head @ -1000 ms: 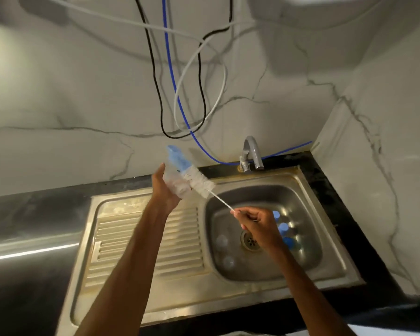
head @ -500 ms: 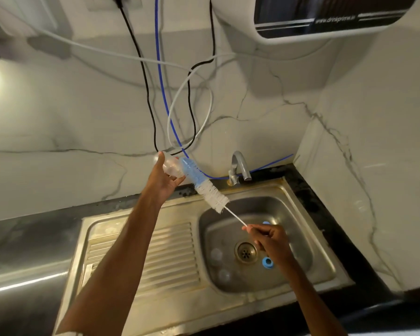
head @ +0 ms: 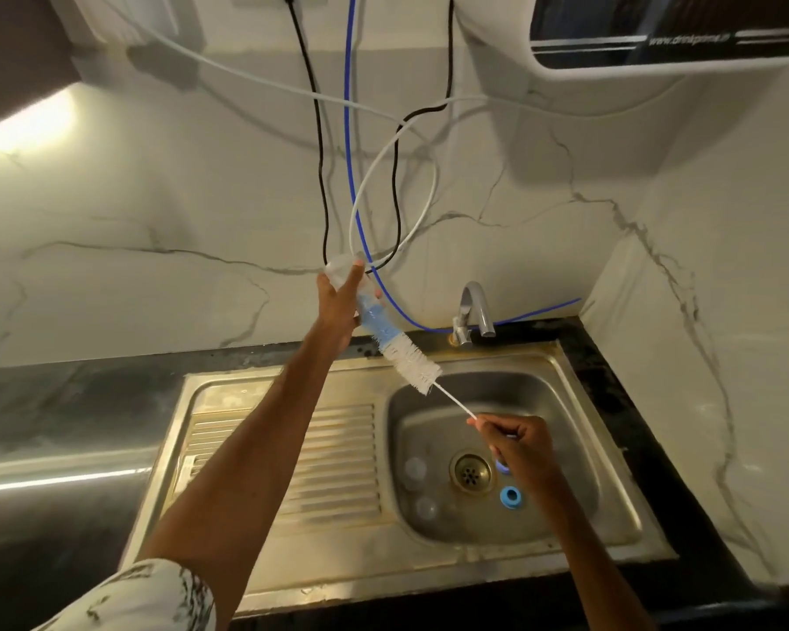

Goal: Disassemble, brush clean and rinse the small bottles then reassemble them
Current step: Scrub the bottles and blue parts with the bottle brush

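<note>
Bottle [head: 369, 311], small and clear, clamped in the left hand [head: 338, 307] grip above the sink [head: 247, 384]. The right hand [head: 518, 444] pinches the brush [head: 413, 364] stem, with the tip inside the bottle. Brushing step; the next move probably calls for pushing deeper and twisting.

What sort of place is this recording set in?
Probably a home kitchen: a steel sink with drainboard set in a dark counter, a tap against the marble-look wall, and what looks like a water purifier mounted above.
</note>
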The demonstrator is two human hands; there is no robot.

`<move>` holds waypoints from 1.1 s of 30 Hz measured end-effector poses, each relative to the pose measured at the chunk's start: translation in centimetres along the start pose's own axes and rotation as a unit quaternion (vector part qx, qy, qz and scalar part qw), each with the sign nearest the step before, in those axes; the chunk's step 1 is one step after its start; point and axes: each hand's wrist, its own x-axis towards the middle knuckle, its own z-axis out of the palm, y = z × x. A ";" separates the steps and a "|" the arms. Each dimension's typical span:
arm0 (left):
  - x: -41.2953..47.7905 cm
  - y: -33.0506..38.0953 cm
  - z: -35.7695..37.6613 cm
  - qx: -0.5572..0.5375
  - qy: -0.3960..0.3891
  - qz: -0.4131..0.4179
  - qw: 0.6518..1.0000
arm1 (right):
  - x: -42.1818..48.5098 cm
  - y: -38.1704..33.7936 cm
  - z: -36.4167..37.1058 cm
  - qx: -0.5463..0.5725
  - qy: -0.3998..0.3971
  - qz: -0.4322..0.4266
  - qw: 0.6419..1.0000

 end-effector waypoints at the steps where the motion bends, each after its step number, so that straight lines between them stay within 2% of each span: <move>1: -0.2 -0.2 0.3 0.007 -0.005 0.005 1.000 | 0.0 -0.3 0.0 -0.012 -0.005 -0.009 1.000; 5: -1.4 -2.4 1.6 -0.024 -0.030 -0.052 0.998 | 0.4 -1.7 0.6 -0.014 -0.004 -0.037 0.999; 7: -1.6 -3.4 2.0 -0.056 -0.009 -0.068 0.996 | 1.0 -1.9 0.7 0.003 0.005 -0.026 1.000; 11: -1.1 -3.5 2.8 -0.051 0.054 -0.006 0.997 | 1.1 -1.2 0.3 0.013 -0.014 0.001 1.000; 13: -0.6 -2.8 2.8 -0.043 0.083 0.023 0.995 | 0.6 -0.5 0.2 -0.043 0.002 -0.010 0.999; 15: -0.3 -1.9 2.8 -0.044 0.104 0.016 0.993 | 0.3 0.2 -0.2 -0.105 0.038 -0.038 0.993; 17: -0.1 -1.3 2.7 -0.075 0.092 -0.011 0.993 | 0.3 0.9 -0.8 -0.091 0.044 -0.044 0.994; 19: -0.5 -0.5 2.8 -0.112 0.049 -0.020 0.992 | 0.3 1.5 -1.2 -0.015 -0.010 0.003 1.000; 22: -1.2 -0.8 3.5 -0.111 -0.003 0.002 0.994 | 0.2 1.5 -1.2 0.058 -0.088 0.105 0.989; 28: -2.8 -2.5 3.8 -0.066 -0.002 0.019 0.998 | 1.0 0.4 -1.7 0.087 -0.129 0.164 0.974; 31: -2.5 -1.6 3.3 -0.059 0.004 0.057 0.997 | 0.6 1.2 -2.1 0.176 -0.192 0.263 0.929; 33: -2.4 -0.6 3.4 -0.059 -0.002 0.074 0.995 | 0.3 1.7 -2.5 0.240 -0.244 0.289 0.894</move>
